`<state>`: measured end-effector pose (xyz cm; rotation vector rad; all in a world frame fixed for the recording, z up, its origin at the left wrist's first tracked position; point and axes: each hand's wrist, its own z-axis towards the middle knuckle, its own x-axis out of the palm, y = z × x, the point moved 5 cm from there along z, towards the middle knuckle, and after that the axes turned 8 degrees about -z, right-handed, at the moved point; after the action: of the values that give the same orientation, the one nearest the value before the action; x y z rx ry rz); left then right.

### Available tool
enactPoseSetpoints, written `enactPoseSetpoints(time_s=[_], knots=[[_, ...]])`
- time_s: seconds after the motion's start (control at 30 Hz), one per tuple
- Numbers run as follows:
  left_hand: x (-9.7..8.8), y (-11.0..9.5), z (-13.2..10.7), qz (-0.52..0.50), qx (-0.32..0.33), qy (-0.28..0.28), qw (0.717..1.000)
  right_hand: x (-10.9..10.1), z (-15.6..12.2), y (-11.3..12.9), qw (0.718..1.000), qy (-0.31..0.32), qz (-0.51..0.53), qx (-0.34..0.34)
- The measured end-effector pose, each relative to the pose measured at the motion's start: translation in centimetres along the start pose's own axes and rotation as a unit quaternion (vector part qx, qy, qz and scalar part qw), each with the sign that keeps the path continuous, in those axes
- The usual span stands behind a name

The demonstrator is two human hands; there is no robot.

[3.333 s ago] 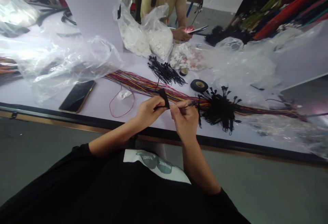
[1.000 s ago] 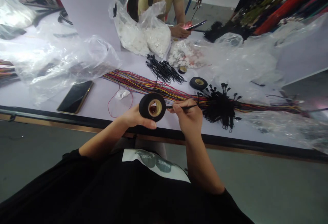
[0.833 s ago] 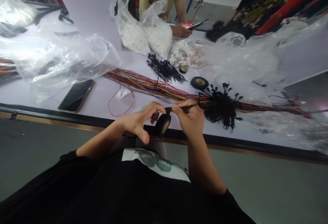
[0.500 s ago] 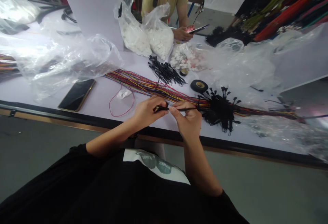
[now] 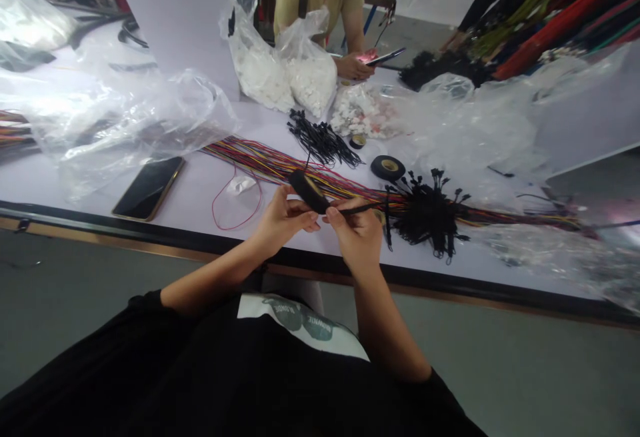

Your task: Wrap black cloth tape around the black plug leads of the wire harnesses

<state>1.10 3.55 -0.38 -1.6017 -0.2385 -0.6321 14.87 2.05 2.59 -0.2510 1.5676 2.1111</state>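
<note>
My left hand (image 5: 283, 217) grips a roll of black tape (image 5: 309, 191), seen edge-on just above the fingers. My right hand (image 5: 356, 229) pinches a thin black-wrapped wire bundle (image 5: 361, 208) that runs right into a clump of black connectors (image 5: 430, 210). The tape roll touches the left end of that bundle, right between the two hands. Both hands hover over the front edge of the pale table (image 5: 200, 190). A long bundle of multicoloured wires (image 5: 270, 160) lies across the table behind them.
A phone (image 5: 149, 187) lies at the front left beside a loose red wire loop (image 5: 237, 204). Two more tape rolls (image 5: 388, 167) and a heap of black ties (image 5: 323, 140) sit farther back. Clear plastic bags (image 5: 125, 114) flank both sides. Across the table a person's hand (image 5: 353, 64) holds a phone.
My left hand has been circling the tape roll around the bundle: a second ago the roll faced me, then dipped below the wire, and now it stands above it. The right hand stayed put.
</note>
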Motion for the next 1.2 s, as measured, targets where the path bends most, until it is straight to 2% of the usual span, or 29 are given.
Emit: enactPoseSetpoints(time_s=[0.1, 0.17, 0.23, 0.3, 0.37, 0.43, 0.47, 0.53, 0.57, 0.63, 0.73, 0.83, 0.97, 1.07, 1.2], knots=[[0.3, 0.4, 0.5, -0.043, -0.121, 0.095, 0.987, 0.0, -0.1, 0.5, 1.000, 0.023, -0.002, -0.011], [0.5, 0.5, 0.7, -0.057, -0.159, 0.143, 0.975, 0.2, -0.1, 0.7, 0.999, 0.045, -0.004, -0.016], [0.4, 0.4, 0.9, -0.062, -0.129, 0.140, 0.980, 0.3, 0.0, 0.1, 0.999, 0.031, 0.017, 0.003], [0.2, 0.0, 0.7, -0.031, -0.053, 0.113, 0.992, 0.0, 0.2, -1.0, 0.997, -0.019, 0.057, 0.040], [0.1, -0.6, -0.1, 0.049, 0.025, 0.099, 0.994, -0.2, 0.4, -1.9, 0.993, -0.061, 0.078, 0.066], [0.4, -1.2, -1.0, 0.131, 0.068, 0.126, 0.981, -0.6, 0.5, -2.0, 0.994, -0.079, 0.053, 0.061], [0.7, -1.3, -1.3, 0.151, 0.072, 0.159, 0.973, -0.8, 0.5, -1.7, 0.995, -0.083, 0.033, 0.051], [1.2, -1.2, -1.6, 0.167, 0.057, 0.218, 0.960, -1.2, 0.4, -0.9, 0.996, -0.086, 0.000, 0.023], [1.3, -1.0, -1.5, 0.172, 0.046, 0.223, 0.958, -1.3, 0.4, -0.4, 0.997, -0.083, -0.006, 0.005], [1.2, -0.6, -0.8, 0.185, 0.039, 0.176, 0.966, -1.4, 0.2, 0.5, 0.997, -0.069, -0.002, -0.041], [1.1, -0.4, 0.1, 0.209, 0.064, 0.090, 0.972, -1.4, -0.1, 1.3, 0.993, -0.064, 0.006, -0.104], [1.5, -0.6, 0.4, 0.264, 0.099, 0.057, 0.958, -1.2, -0.2, 1.2, 0.994, -0.053, -0.013, -0.090], [1.4, -0.9, 0.1, 0.311, 0.133, 0.023, 0.941, -0.6, -0.5, 0.9, 0.997, 0.026, -0.061, -0.042], [1.3, -0.4, -0.2, 0.257, 0.122, 0.019, 0.958, -0.5, -0.7, 0.8, 0.997, 0.028, -0.069, -0.032], [1.1, 0.7, -0.4, 0.061, 0.030, 0.010, 0.998, -0.8, -0.7, 1.0, 0.995, -0.022, -0.069, -0.069]])
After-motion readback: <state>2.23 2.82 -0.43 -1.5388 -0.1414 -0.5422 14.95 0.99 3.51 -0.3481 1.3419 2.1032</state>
